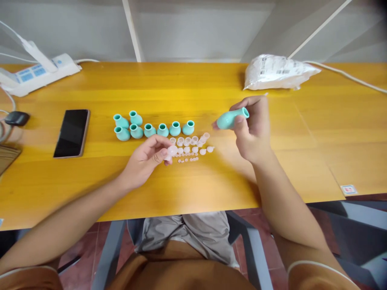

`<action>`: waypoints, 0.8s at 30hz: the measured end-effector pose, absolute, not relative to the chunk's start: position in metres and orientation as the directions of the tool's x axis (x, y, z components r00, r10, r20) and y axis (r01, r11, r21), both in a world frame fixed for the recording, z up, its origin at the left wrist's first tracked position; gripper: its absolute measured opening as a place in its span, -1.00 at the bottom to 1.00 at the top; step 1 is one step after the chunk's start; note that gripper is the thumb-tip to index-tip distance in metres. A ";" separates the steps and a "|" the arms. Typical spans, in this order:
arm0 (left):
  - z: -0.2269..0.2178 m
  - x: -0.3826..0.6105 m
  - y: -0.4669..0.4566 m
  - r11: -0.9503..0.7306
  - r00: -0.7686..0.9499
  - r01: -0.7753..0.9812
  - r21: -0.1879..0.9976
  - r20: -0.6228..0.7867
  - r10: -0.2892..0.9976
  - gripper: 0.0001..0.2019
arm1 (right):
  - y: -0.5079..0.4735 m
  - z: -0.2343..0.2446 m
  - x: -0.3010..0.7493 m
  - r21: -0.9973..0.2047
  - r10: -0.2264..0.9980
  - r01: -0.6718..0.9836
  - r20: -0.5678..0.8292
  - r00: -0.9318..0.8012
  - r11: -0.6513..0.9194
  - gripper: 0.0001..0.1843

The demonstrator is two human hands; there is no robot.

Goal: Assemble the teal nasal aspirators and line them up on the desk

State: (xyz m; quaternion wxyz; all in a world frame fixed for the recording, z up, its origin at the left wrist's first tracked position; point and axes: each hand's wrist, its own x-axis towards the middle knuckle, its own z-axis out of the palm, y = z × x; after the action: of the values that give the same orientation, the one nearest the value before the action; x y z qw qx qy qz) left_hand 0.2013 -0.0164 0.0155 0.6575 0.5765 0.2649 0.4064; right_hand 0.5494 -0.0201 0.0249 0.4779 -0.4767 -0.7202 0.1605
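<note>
Wooden table carries eight glossy teal bulbs; right hand grip holds a ninth bulb; left hand grip pinches one translucent cap.

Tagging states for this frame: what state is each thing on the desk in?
Teal plastic bulb: lifted, sideways, gripped by right hand.
Small clear round cap: pinched in left hand.
Eight teal plastic bulbs: standing, openings up.
Loose clear caps: scattered on yellow wooden table.
Black smartphone: flat, screen dark.
White plastic bag: lying crumpled.

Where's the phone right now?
In the head view, the phone lies flat on the left of the table, just left of the teal bulbs.
</note>
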 end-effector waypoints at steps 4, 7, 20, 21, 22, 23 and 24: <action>0.015 0.201 -0.015 -0.039 0.540 -0.219 0.975 0.155 0.827 -0.68 | -0.031 0.037 0.522 -0.825 0.847 0.205 0.529 -0.049 0.527 -0.54; 0.016 0.203 -0.015 -0.041 0.531 -0.227 0.973 0.158 0.832 -0.70 | -0.040 0.042 0.509 -0.812 0.846 0.237 0.519 -0.126 0.533 -0.56; 0.027 0.204 -0.016 -0.132 0.506 -0.172 0.976 0.202 0.839 -0.75 | -0.045 0.034 0.496 -0.678 0.741 0.301 0.596 -0.308 0.670 -0.54; 0.027 0.204 -0.016 -0.141 0.506 -0.177 0.974 0.213 0.836 -0.76 | -0.045 0.033 0.495 -0.670 0.731 0.295 0.603 -0.320 0.682 -0.54; 0.027 0.204 -0.016 -0.146 0.509 -0.179 0.973 0.219 0.832 -0.78 | -0.045 0.032 0.494 -0.664 0.722 0.288 0.605 -0.336 0.690 -0.54; 0.027 0.204 -0.016 -0.147 0.515 -0.177 0.973 0.219 0.829 -0.79 | -0.045 0.031 0.493 -0.659 0.714 0.283 0.605 -0.352 0.697 -0.54; 0.026 0.204 -0.016 -0.145 0.520 -0.174 0.974 0.216 0.826 -0.79 | -0.046 0.030 0.492 -0.650 0.707 0.284 0.606 -0.364 0.704 -0.53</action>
State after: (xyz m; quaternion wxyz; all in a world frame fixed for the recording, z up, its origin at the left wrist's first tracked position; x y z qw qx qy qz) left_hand 0.2039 -0.0159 0.0264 0.6006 0.6319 0.2580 0.4164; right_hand 0.4924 -0.0458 0.0304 0.4698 -0.3119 -0.7946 0.2248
